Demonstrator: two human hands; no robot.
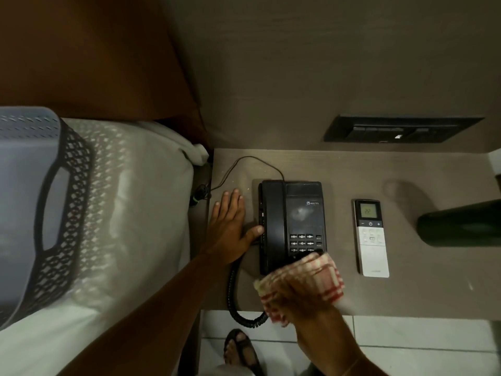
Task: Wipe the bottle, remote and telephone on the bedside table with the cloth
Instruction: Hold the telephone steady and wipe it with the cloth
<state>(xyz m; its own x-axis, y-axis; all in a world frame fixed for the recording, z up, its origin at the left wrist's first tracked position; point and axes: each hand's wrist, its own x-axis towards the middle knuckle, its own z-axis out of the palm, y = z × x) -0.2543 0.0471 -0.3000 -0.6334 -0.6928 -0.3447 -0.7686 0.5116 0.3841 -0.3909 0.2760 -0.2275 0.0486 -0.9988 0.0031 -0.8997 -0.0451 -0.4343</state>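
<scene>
A black telephone (291, 223) with its handset on the cradle sits in the middle of the bedside table (352, 169). My left hand (230, 226) lies flat on the table against the phone's left side, thumb touching it. My right hand (301, 297) holds a red-and-white checked cloth (317, 278) bunched against the phone's near right corner, covering the lowest keys. A white remote (371, 240) with a lit display lies to the right of the phone. A dark bottle (458, 226) lies at the right edge, partly cut off.
A bed with white linen (130, 213) borders the table on the left, carrying a grey plastic basket (35, 202). The phone's coiled cord (241, 308) hangs over the table's front edge. A dark switch panel (401, 128) sits on the wall behind. My sandalled foot (241, 348) stands on the tiled floor.
</scene>
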